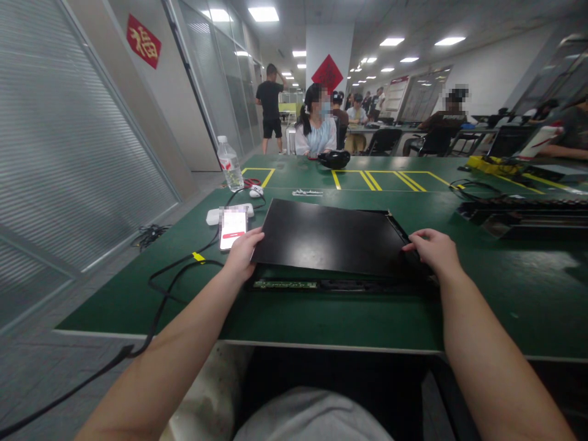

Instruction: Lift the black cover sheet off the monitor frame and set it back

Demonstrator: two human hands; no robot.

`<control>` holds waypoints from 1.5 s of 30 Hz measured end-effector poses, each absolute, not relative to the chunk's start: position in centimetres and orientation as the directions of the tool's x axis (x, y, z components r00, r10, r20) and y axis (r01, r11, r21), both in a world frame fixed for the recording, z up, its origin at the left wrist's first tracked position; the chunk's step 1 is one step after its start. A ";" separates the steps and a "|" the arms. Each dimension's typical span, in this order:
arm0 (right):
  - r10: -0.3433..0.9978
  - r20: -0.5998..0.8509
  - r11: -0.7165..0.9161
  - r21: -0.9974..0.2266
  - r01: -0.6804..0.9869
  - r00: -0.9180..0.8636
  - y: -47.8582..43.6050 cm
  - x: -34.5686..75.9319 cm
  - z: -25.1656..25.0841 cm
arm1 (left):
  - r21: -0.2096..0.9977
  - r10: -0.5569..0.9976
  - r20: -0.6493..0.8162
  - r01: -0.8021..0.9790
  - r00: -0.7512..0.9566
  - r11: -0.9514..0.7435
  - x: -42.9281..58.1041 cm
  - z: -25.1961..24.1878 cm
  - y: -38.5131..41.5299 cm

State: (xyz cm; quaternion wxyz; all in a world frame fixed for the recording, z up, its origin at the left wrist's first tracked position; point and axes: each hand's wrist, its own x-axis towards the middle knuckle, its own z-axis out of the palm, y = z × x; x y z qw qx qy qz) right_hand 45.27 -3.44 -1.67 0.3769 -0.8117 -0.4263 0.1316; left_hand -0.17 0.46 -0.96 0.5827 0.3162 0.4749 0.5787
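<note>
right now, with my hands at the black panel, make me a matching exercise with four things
1. black panel
2. phone
3. bottle
4. circuit board strip

A. clear, with red on its label
B. green, along the panel's near side
C. between left hand and right hand
D. screen lit

Pairs: 1-C, 2-D, 3-A, 4-B
</note>
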 end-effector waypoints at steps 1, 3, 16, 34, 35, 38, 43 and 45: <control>0.783 0.122 -0.348 -0.727 0.592 0.610 -3.5 45.2 -1.6 | 0.918 0.974 -0.190 -0.374 -0.126 0.131 -0.1 -0.9 0.4; 0.760 0.163 -0.329 -0.739 0.588 0.630 -3.6 45.1 -1.5 | 0.917 0.973 -0.191 -0.377 -0.132 0.129 0.0 -0.8 0.4; 0.748 0.109 -0.390 -0.725 0.567 0.654 -3.6 45.4 -1.6 | 0.939 0.985 -0.145 -0.326 -0.094 0.107 0.0 -0.4 -0.1; 0.768 0.071 -0.412 -0.705 0.577 0.636 -3.6 45.4 -1.3 | 0.948 0.987 -0.149 -0.292 -0.063 0.124 0.3 -0.7 -0.1; 0.768 0.072 -0.410 -0.709 0.574 0.637 -3.6 45.4 -1.4 | 0.949 0.986 -0.151 -0.289 -0.064 0.126 0.3 -0.8 0.0; 0.767 0.088 -0.398 -0.711 0.579 0.635 -3.6 45.4 -1.4 | 0.950 0.986 -0.153 -0.286 -0.068 0.128 0.2 -1.1 0.1; 0.760 0.047 -0.449 -0.683 0.576 0.648 -3.9 44.9 -0.6 | 0.947 0.983 -0.172 -0.284 -0.066 0.147 0.2 -0.8 0.0; 0.759 0.024 -0.465 -0.679 0.568 0.651 -4.1 44.7 -0.3 | 0.948 0.982 -0.176 -0.280 -0.071 0.150 0.3 -0.7 -0.1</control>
